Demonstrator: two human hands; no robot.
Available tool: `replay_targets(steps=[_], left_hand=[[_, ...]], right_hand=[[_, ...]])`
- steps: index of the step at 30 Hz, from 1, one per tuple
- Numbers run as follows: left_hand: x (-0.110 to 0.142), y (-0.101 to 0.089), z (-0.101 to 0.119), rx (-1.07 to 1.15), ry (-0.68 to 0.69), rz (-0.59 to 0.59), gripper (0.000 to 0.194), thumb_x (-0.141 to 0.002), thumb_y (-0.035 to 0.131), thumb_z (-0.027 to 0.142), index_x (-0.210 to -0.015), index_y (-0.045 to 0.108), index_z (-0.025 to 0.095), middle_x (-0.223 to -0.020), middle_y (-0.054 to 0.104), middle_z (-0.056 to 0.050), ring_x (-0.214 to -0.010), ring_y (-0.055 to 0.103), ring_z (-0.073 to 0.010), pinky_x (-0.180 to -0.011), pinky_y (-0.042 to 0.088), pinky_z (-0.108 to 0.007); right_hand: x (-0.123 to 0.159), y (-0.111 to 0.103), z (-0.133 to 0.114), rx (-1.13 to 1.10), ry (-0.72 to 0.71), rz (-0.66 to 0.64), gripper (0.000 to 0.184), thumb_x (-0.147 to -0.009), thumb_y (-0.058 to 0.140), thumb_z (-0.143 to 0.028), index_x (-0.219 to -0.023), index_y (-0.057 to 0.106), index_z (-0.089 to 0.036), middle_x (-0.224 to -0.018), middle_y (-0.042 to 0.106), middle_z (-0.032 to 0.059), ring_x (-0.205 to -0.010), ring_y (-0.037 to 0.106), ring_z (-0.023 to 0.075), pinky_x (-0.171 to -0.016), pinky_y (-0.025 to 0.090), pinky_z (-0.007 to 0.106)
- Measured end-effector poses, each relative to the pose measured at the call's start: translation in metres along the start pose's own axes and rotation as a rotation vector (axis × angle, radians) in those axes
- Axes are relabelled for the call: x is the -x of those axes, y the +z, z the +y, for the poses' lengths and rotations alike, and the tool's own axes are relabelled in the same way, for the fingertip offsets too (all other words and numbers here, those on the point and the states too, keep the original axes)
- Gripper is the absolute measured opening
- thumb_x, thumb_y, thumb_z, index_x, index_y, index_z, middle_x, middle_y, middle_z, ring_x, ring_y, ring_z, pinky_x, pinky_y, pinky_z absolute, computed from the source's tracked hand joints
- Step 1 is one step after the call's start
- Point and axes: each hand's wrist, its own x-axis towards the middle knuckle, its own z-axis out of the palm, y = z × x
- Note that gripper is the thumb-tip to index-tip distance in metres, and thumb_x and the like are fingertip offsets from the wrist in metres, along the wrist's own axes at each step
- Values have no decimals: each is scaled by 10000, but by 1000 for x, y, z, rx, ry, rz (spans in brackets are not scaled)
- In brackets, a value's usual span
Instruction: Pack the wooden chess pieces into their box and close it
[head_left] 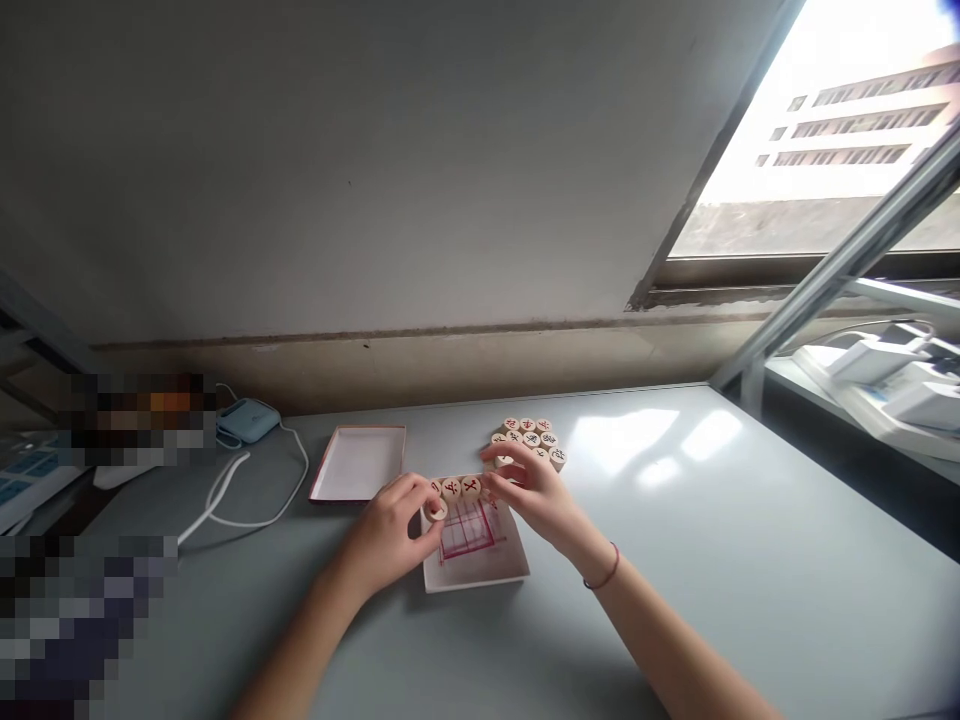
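Shallow tray (361, 463) on desk (645, 560). Left hand (396, 525): grip pinching round piece (436, 512) by left edge of box (514, 556). More pieces (451, 489) in row, far end. Right hand (536, 492) curled, cannot tell if grip has piece. Stacked pieces (532, 439) behind.

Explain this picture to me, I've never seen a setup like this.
No machine here: a person works bare-handed, filmed by one camera worn on their head, looking forward and down. On the gray table sit an open box with a red grid inside, a shallow tray and a cluster of round pieces. The left hand holds one round piece; a row of pieces lines the box's far side. The right hand is by that row; whether it grips anything is unclear.
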Motion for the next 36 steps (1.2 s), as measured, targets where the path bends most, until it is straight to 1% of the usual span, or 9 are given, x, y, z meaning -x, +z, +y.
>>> replay_targets(steps=[8,12,14,17,20,23,26,31,36], left_hand=[[2,4,-3,-208,44,-107,88,-785,575,145,-744,602,218,-858,634,0,-863,586,-178,-774,408,-328],[2,2,-2,-217,18,-84,69,-794,564,174,-781,613,221,-855,637,-6,-872,575,-193,-769,415,-329],[2,0,-4,-203,7,-69,94,-818,528,198,-845,613,225,-875,644,-12,-861,576,-194,-767,422,-326],[2,0,-8,-203,-47,-7,173,-865,423,193,-909,587,218,-885,653,-21,-834,589,-186,-765,428,-318],[3,0,-14,-224,-117,38,209,-889,355,180,-886,561,213,-859,665,-20,-802,609,-176,-749,431,-297],[4,1,-15,-264,-189,10,203,-898,354,195,-908,555,224,-848,694,-9,-742,638,-169,-672,422,-267],[3,0,-11,-302,-262,-79,199,-892,394,227,-1014,551,244,-814,716,8,-687,665,-181,-598,397,-257],[0,0,-3,-248,-307,-187,267,-879,410,211,-1116,523,261,-802,729,9,-734,695,-204,-592,401,-247],[2,3,-4,-262,-321,-202,305,-862,381,156,-1122,512,250,-760,718,-9,-732,696,-214,-591,400,-239]], right_hand=[[8,13,3,187,-106,-41,154,-812,540,-224,-950,605,-202,-1013,573,49,-741,599,118,-655,513,245],[12,25,10,435,-280,-28,174,-780,536,-102,-911,586,-205,-914,607,30,-666,575,110,-615,484,241],[13,33,14,530,-373,-39,177,-777,540,-66,-879,580,-205,-918,635,30,-711,588,127,-642,477,251],[12,44,20,651,-512,-78,164,-789,564,-56,-860,585,-202,-921,667,31,-817,602,162,-728,463,281],[10,51,23,790,-599,-112,112,-808,594,-94,-843,596,-201,-911,675,29,-799,589,171,-741,434,302],[9,52,23,895,-611,-132,99,-816,601,-120,-864,610,-205,-946,656,38,-796,571,173,-709,403,295],[9,52,22,960,-598,-133,99,-845,559,-121,-859,610,-204,-906,639,38,-789,562,166,-691,371,284],[6,54,24,1048,-593,-142,79,-867,535,-135,-851,591,-188,-819,640,29,-727,559,152,-664,329,281],[6,56,23,1047,-563,-147,79,-865,539,-139,-841,593,-190,-800,650,25,-723,574,153,-668,331,277]])
